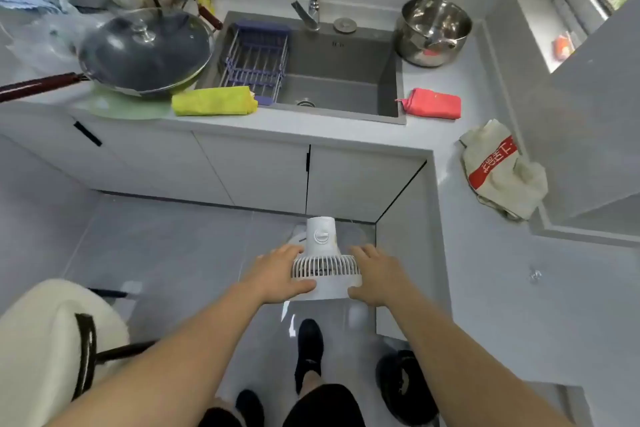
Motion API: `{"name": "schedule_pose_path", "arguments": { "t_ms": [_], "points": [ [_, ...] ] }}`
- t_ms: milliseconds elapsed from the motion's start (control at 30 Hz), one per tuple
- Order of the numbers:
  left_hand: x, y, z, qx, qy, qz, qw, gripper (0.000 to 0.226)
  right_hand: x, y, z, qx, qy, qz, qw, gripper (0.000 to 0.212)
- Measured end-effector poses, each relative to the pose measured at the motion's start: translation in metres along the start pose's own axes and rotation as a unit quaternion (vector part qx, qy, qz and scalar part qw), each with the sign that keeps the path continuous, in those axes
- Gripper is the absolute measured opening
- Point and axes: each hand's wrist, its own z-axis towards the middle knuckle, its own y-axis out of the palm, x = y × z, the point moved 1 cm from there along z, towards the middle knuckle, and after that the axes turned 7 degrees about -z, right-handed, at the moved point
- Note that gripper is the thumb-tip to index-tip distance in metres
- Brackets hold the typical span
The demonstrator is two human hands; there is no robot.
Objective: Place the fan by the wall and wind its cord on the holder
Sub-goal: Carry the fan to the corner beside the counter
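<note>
White plastic: we record this as the fan's (pixel 325 265) finish, with a ribbed grille on its head and a round knob on the column.
Left fingers: we see them wrapped on the left flank of the grille, thumb (pixel 304 284) under the front edge, gripping the fan.
Right fingers: we see them curled over the right flank of the grille, likewise gripping the fan.
Left hand (pixel 277 272): bare, forearm reaching in from lower left.
Right hand (pixel 375 274): bare, forearm reaching in from lower right.
Fan position: we find it in the floor corner where the cabinet (pixel 263 170) run meets the side counter's panel, its head between both hands; we cannot tell whether the base rests on the floor (pixel 166 246).
Cord and holder: we cannot make these out.
Feet: dark shoe (pixel 309 350) on grey tile, just behind the fan.
Stool (pixel 45 333): cream cushion, dark frame, lower left, well apart from the fan.
Counter (pixel 485 270): we note a sink (pixel 332 80), lidded wok (pixel 145 48), steel pot (pixel 434 28), yellow cloth (pixel 213 100), red cloth (pixel 434 103), and a cream towel (pixel 502 170).
</note>
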Motion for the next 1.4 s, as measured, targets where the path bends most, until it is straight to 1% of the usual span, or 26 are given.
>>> {"name": "schedule_pose_path", "arguments": {
  "t_ms": [67, 200, 300, 367, 433, 567, 633, 733, 867, 933, 1033, 1200, 1267, 1333, 1400],
  "points": [
    [-0.006, 0.005, 0.019, -0.018, -0.026, -0.014, 0.999, 0.093, 0.007, 0.009, 0.018, -0.021, -0.017, -0.027, 0.999, 0.101],
    [-0.022, 0.017, 0.044, -0.052, -0.075, -0.046, 0.995, 0.109, 0.014, 0.028, 0.04, -0.045, -0.055, -0.038, 0.997, 0.12],
    [-0.027, 0.029, 0.059, -0.094, -0.074, -0.032, 0.992, 0.117, 0.016, 0.037, 0.053, -0.062, -0.088, -0.022, 0.994, 0.127],
    [-0.029, 0.041, 0.063, -0.13, -0.049, 0.013, 0.99, 0.122, 0.017, 0.047, 0.055, -0.076, -0.105, -0.021, 0.991, 0.127],
    [-0.027, 0.049, 0.067, -0.14, -0.023, 0.051, 0.989, 0.124, 0.018, 0.055, 0.059, -0.078, -0.125, -0.025, 0.989, 0.125],
    [-0.023, 0.053, 0.081, -0.107, 0.009, 0.103, 0.989, 0.116, 0.022, 0.052, 0.075, -0.058, -0.123, -0.03, 0.99, 0.124],
    [-0.024, 0.056, 0.083, -0.08, 0.009, 0.114, 0.99, 0.114, 0.02, 0.051, 0.079, -0.045, -0.121, -0.022, 0.991, 0.118],
    [-0.027, 0.066, 0.069, -0.072, -0.002, 0.141, 0.987, 0.115, 0.004, 0.065, 0.061, -0.011, -0.116, 0.006, 0.993, 0.103],
    [-0.024, 0.069, 0.071, -0.082, -0.005, 0.155, 0.985, 0.11, -0.001, 0.075, 0.056, -0.002, -0.109, 0.0, 0.994, 0.103],
    [-0.027, 0.064, 0.076, -0.079, -0.001, 0.148, 0.986, 0.108, -0.002, 0.068, 0.063, -0.007, -0.111, -0.018, 0.994, 0.101],
    [-0.035, 0.043, 0.083, -0.071, -0.007, 0.142, 0.987, 0.108, -0.009, 0.044, 0.082, -0.037, -0.118, -0.027, 0.992, 0.1],
    [-0.047, -0.004, 0.092, -0.092, -0.049, 0.112, 0.988, 0.118, -0.026, -0.005, 0.121, -0.08, -0.148, -0.074, 0.983, 0.107],
    [-0.052, -0.023, 0.092, -0.088, -0.063, 0.091, 0.99, 0.115, -0.036, -0.026, 0.134, -0.095, -0.167, -0.086, 0.978, 0.108],
    [-0.057, -0.041, 0.087, -0.083, -0.081, 0.065, 0.991, 0.109, -0.049, -0.049, 0.146, -0.107, -0.187, -0.106, 0.971, 0.117],
    [-0.063, -0.056, 0.083, -0.089, -0.101, 0.032, 0.99, 0.109, -0.064, -0.07, 0.158, -0.128, -0.205, -0.129, 0.962, 0.118]
  ]
}}
